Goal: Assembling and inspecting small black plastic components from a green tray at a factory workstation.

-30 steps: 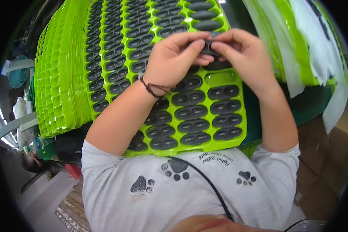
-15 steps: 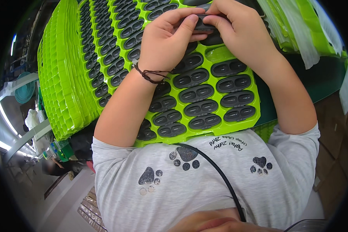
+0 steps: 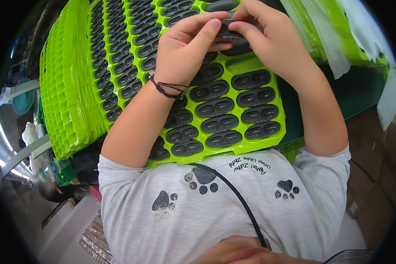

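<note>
My left hand [image 3: 185, 48] and my right hand [image 3: 272, 38] meet near the top of the view. Between them they pinch a dark grey oval plastic piece [image 3: 225, 31], thumbs on its near side. Fingers cover much of it. Beneath my hands lies a bright green moulded tray [image 3: 280, 128] with rows of oval pockets. Most visible pockets hold dark grey oval pieces with two glossy hollows each, such as one piece [image 3: 215, 108]. A bare green pocket [image 3: 243, 64] shows just below my right hand. Beyond my fingers lies a smooth grey oval piece [image 3: 221, 5].
A tall stack of green trays [image 3: 68, 88] stands at the left. More green trays with translucent plastic sheeting [image 3: 339, 57] are at the upper right. A dark green table surface [image 3: 358, 94] shows past the right arm. Cardboard boxes [image 3: 372, 176] stand lower right.
The view has shifted slightly, so the tray and arms appear a little further left. Both hands keep hold of the oval piece, its angle slightly different.
</note>
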Available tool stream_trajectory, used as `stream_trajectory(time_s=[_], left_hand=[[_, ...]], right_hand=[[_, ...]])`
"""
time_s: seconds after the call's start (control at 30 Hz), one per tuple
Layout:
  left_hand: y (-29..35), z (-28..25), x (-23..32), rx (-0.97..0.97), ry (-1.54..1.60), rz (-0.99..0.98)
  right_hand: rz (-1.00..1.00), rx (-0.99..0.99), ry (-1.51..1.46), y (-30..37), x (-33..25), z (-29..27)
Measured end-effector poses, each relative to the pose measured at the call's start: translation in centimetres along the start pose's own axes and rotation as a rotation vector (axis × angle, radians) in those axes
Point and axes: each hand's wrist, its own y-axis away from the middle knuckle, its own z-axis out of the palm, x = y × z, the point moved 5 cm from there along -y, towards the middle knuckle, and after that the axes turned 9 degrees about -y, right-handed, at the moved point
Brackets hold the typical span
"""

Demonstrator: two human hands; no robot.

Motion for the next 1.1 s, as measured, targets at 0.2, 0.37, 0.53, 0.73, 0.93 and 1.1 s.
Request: stream_trajectory(time_s=[0.2,0.37,0.53,0.73,0.93,1.1], left_hand=[[-0.3,-0.1,0.1,-0.135,0.150,-0.058],[0.0,0.8,0.6,-0.135,0.299,-0.039],[-0.4,-0.4,-0.1,-0.082,0.498,-0.080],[0.1,0.8,0.1,-0.303,0.583,-0.079],[0.8,0.5,-0.6,-0.194,0.470,-0.052],[0.8,1.4,-0.3,-0.213,0.713,-0.140]], right_hand=[[0.513,-0.021,-0.543,0.3,2.2,0.5],[0.574,-0.001,-0.676,0.2,1.8,0.9],[-0.241,0.035,0.044,0.1,-2.9,0.4],[-0.358,0.181,0.238,-1.3,-1.3,2.1],[-0.557,0.239,0.449,0.1,-3.0,2.9],[-0.552,0.283,0.388,0.5,-2.7,2.9]])
